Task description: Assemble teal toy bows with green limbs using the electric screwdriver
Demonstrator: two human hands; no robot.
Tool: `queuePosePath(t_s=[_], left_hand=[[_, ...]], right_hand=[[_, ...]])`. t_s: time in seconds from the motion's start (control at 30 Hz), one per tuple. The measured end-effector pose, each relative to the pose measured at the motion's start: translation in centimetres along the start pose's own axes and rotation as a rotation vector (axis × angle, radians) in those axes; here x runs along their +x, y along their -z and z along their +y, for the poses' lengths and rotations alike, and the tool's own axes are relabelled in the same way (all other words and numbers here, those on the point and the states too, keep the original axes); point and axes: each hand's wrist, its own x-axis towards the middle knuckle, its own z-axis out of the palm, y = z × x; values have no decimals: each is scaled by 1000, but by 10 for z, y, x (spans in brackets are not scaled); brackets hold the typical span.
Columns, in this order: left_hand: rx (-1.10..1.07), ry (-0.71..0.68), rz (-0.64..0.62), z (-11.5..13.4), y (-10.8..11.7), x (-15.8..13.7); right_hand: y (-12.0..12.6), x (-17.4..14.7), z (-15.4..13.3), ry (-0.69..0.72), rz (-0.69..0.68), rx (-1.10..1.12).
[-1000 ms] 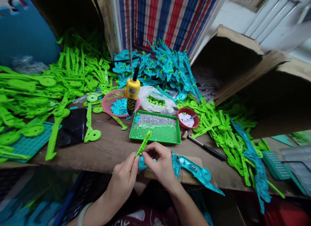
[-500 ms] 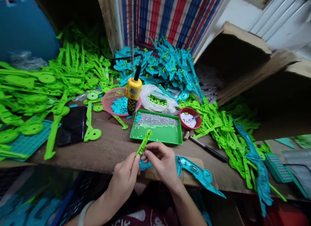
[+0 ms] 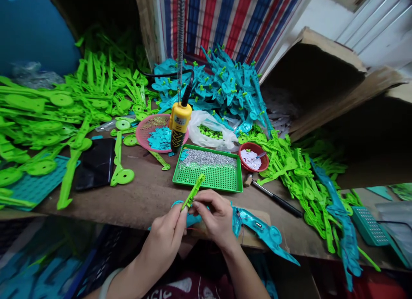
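Observation:
My left hand (image 3: 167,230) is closed on a slim bright green plastic part (image 3: 195,191), which points up and away from me. The fingertips of my right hand (image 3: 215,215) pinch at the lower end of that part; whatever small piece they may hold is too small to make out. Beneath and beside my hands lies a blue plastic shell (image 3: 265,230), open side up, with a thin wire near it. Part of this shell is hidden behind my right hand. Just beyond my fingers stands a green perforated tray (image 3: 207,179) with many small silver pieces heaped along its far side.
A yellow electric screwdriver (image 3: 180,123) hangs on a spring over a pink basket (image 3: 141,134) of blue pieces. A hammer (image 3: 277,198) lies right, near a red basket (image 3: 265,167). Green parts (image 3: 96,91) and blue parts (image 3: 222,84) pile up behind; a black phone-like slab (image 3: 95,164) lies left.
The view has shifted slightly. Both hands stay together on the green part, with only a small shift of the right fingers at its lower end.

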Motion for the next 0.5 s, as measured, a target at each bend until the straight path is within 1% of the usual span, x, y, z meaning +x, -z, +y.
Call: queuePosePath(t_s=[0.13, 0.2, 0.23, 0.27, 0.3, 0.37, 0.4, 0.43, 0.5], left_hand=[[-43, 29, -22, 2, -3, -2], [-89, 77, -48, 3, -5, -2], [-113, 100, -62, 3, -5, -2], [-131, 120, -73, 3, -5, -1], [-144, 130, -80, 3, -5, -1], [-156, 119, -87, 3, -5, 0], [-156, 105, -90, 2, -5, 1], [-154, 88, -93, 2, -5, 2], [-152, 63, -102, 1, -4, 4]], right_hand=[[-2, 0, 3, 79, 65, 6], [-2, 0, 4, 111, 64, -7], [-3, -1, 5, 100, 58, -8], [-4, -1, 6, 59, 59, 10], [-6, -2, 6, -10, 77, 57], [-9, -3, 8, -194, 132, 232], [-10, -3, 8, -286, 136, 325], [-11, -2, 8, -364, 112, 398], [-9, 1, 5, -457, 22, 460]])
